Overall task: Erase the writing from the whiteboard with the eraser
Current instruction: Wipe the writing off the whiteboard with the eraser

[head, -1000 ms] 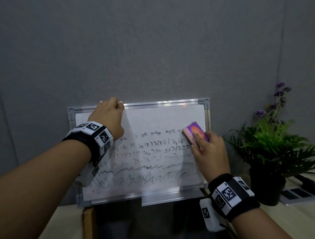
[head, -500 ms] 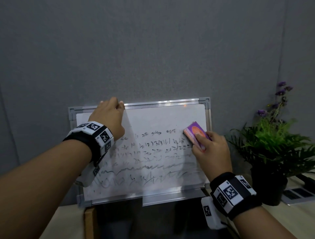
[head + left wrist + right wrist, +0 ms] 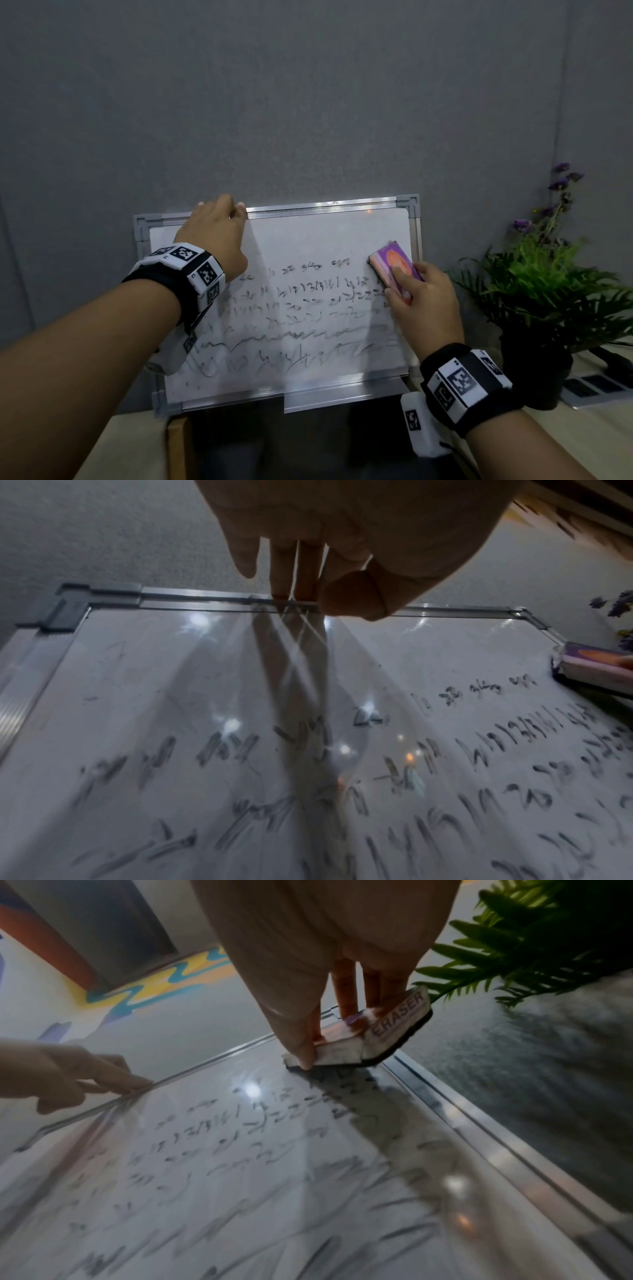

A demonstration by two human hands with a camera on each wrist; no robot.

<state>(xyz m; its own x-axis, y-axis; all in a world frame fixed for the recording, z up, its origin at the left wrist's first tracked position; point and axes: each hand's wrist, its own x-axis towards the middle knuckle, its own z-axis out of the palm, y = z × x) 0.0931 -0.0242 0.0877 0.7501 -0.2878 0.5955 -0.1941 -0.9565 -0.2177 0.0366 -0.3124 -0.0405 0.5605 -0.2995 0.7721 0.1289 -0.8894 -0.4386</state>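
Observation:
A metal-framed whiteboard point(image 3: 308, 240) leans upright against the grey wall, covered in smeared black writing point(image 3: 294, 308) across its middle and lower part. My right hand point(image 3: 421, 301) grips a purple and orange eraser point(image 3: 394, 263) and presses its dark felt face onto the board near the right edge. The label ERASER shows on the eraser point(image 3: 394, 1020) in the right wrist view. My left hand point(image 3: 219, 233) grips the board's top rail point(image 3: 205, 601), fingers over the frame and thumb on the front. The eraser point(image 3: 596, 666) appears at the far right of the left wrist view.
A potted green plant with purple flowers point(image 3: 548, 284) stands close to the right of the board. A dark flat device point(image 3: 596, 387) lies on the table behind the pot. A pen tray point(image 3: 342, 394) juts from the board's bottom rail. The pale table point(image 3: 130, 445) lies below.
The right hand has slid the eraser slightly up and to the right along the board's right side. The left hand keeps its hold on the top rail.

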